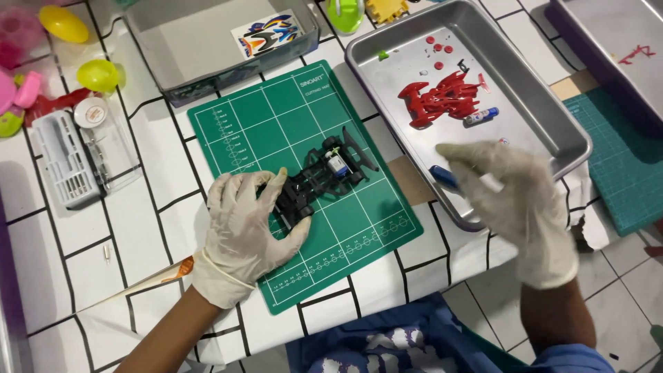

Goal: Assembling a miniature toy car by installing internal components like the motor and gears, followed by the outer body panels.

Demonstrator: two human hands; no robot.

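Centrally, item one: black toy car chassis [321, 181], lying on a green cutting mat [262, 117], a small motor seated at its far end. Its near end sits under the fingertips of the left hand [242, 228] — gloved, fingers spread and lightly curled, pinning the frame to the mat rather than gripping it.

Item two: right hand [514, 200], gloved, raised off the surface to the right of the chassis, fingers drawn together around a slim tool with a blue handle [444, 177]; the working tip cannot be made out.

Beyond the right hand: a metal tray [552, 110] holding a red car body shell [442, 100], several small red round parts [438, 47] and a small blue-and-silver cylinder [481, 115].

Beyond the left hand: a clear box with a sticker sheet [268, 32]; to its left, a white parts rack [62, 162] and yellow and pink plastic pieces. All rest on a white surface with black lines [138, 228].

Risk, as a judgement — the chassis is held at one end only, so pressure from the tool could pivot it. Small loose parts may roll off the tray.
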